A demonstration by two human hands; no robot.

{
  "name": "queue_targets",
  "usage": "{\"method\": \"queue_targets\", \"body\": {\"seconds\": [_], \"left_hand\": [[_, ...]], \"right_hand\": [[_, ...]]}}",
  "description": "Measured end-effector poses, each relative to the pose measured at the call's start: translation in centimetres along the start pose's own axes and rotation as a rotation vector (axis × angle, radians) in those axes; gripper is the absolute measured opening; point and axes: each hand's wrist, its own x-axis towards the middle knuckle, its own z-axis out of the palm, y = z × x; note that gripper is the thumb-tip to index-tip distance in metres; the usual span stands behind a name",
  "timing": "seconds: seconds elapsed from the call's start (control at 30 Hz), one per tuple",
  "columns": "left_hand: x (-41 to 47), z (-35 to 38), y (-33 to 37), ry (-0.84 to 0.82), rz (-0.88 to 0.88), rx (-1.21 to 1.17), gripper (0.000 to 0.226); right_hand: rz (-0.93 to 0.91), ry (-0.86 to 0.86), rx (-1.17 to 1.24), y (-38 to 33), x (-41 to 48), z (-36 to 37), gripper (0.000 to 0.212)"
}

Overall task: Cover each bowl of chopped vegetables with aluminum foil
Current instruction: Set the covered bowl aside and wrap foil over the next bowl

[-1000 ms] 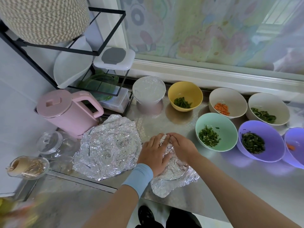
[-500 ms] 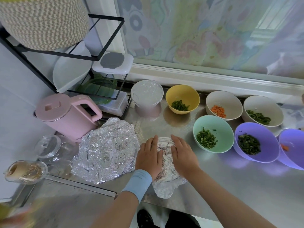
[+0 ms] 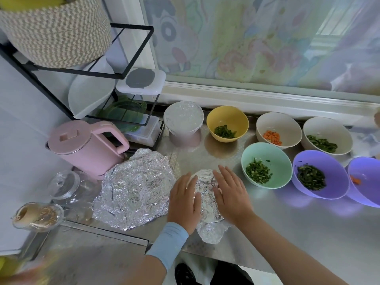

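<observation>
**Both palms flat on the foil**

Left hand (image 3: pixel 185 202) and right hand (image 3: pixel 232 198) lie flat with fingers straight, pressing a small foil sheet (image 3: pixel 205 194) onto the counter (image 3: pixel 298 223) and gripping nothing. The sheet's near end sits close to the front edge. Crumpled foil (image 3: pixel 135 188) lies just beside the left hand. A covered bowl (image 3: pixel 183 118) stands at the back. The yellow bowl (image 3: pixel 227 123), mint bowl (image 3: pixel 266 165) and purple bowl (image 3: pixel 320 175) stand uncovered. There's bare steel to the right of the right forearm.

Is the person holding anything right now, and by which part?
Nothing is gripped. The left hand and right hand lie flat and uncurled, pressing down on the small foil sheet, one on its left side and one on its right.
</observation>
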Motion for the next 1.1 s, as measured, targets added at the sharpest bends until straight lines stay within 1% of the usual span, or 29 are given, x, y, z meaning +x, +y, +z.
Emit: {"method": "queue_targets", "body": {"seconds": [0.07,0.1,0.23,0.37,0.4,0.43,0.47,0.53,0.57,0.63,0.7,0.77,0.83,0.93,1.03,1.1], "left_hand": [[-0.8,1.0,0.2,-0.067,-0.080,-0.050,0.060],[-0.9,1.3,0.1,-0.081,-0.121,-0.115,0.061],[-0.3,1.0,0.0,-0.064,-0.244,-0.410,0.052],[0.5,0.4,0.4,-0.073,-0.370,-0.606,0.048],[0.5,0.4,0.3,-0.085,-0.394,-0.622,0.048],[0.5,0.4,0.1,-0.071,-0.383,-0.562,0.049],[0.3,0.4,-0.2,-0.033,-0.333,-0.428,0.051],[0.0,0.3,-0.3,0.043,-0.143,-0.079,0.055],[0.0,0.2,-0.2,0.046,-0.040,0.033,0.055],[-0.2,0.0,0.1,-0.031,0.158,0.167,0.059],[-0.4,0.0,-0.4,-0.181,0.279,0.275,0.081],[-0.3,-0.2,-1.2,-0.301,0.324,0.355,0.104],[-0.1,-0.5,-1.6,-0.362,0.351,0.399,0.116],[0.1,-0.6,-1.4,-0.391,0.372,0.444,0.123],[0.1,-0.6,-1.2,-0.413,0.356,0.466,0.125],[0.1,-0.8,-0.7,-0.416,0.334,0.473,0.126]], "right_hand": [[0.008,-0.035,0.020,-0.1,-0.6,0.6,0.059],[0.025,-0.044,0.042,-0.1,-0.8,0.7,0.061],[0.043,-0.049,0.078,-0.3,-1.0,0.9,0.068],[0.096,-0.037,0.033,-1.1,-1.0,1.2,0.065],[0.105,-0.034,0.022,-1.2,-1.0,1.2,0.063],[0.110,-0.027,0.013,-1.3,-1.0,1.2,0.062],[0.111,-0.016,0.005,-1.3,-1.1,1.1,0.062],[0.106,0.011,-0.011,-1.0,-1.4,0.9,0.062],[0.097,0.019,-0.014,-0.8,-1.6,0.9,0.063],[0.090,0.010,0.010,-0.4,-1.9,1.1,0.066],[0.096,-0.008,0.060,-0.1,-2.1,1.3,0.071],[0.090,-0.012,0.099,0.0,-2.0,1.4,0.073],[0.073,0.000,0.101,0.1,-2.0,1.6,0.073],[0.064,0.010,0.115,0.3,-2.1,1.7,0.073],[0.064,-0.020,0.124,0.2,-2.1,1.5,0.074],[0.086,-0.006,0.018,0.0,-2.3,1.3,0.072]]}}
